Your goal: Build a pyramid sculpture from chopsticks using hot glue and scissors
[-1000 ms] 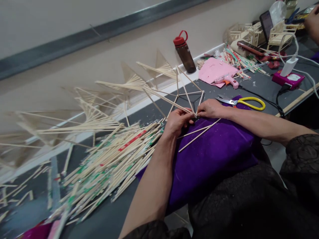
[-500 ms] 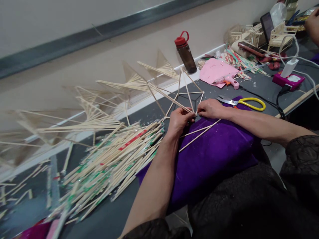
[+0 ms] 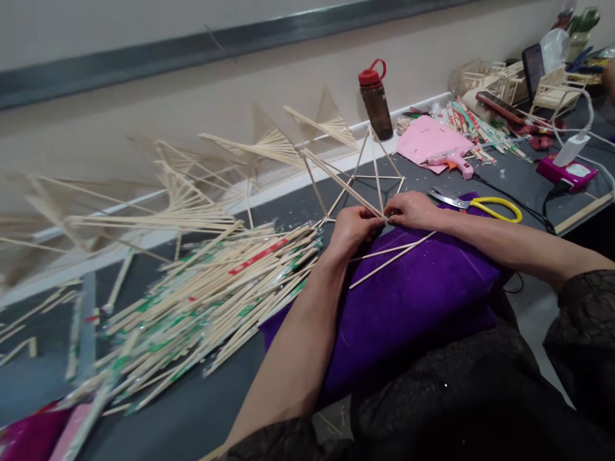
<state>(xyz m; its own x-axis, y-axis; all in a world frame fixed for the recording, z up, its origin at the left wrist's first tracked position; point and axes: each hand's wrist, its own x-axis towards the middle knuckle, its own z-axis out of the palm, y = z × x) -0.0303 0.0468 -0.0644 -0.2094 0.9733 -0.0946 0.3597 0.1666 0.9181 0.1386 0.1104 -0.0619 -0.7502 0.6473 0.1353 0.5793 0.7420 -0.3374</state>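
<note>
At the purple cloth's (image 3: 413, 301) far edge, the left hand (image 3: 354, 229) pinches the stick frame's (image 3: 342, 183) near corner, its long sticks slanting away leftward, while the right hand (image 3: 414, 210) curls close at that corner's right, its grip unclear.

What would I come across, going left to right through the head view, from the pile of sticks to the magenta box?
Pile of wooden sticks → left hand → right hand → yellow-handled scissors → magenta box.
</note>
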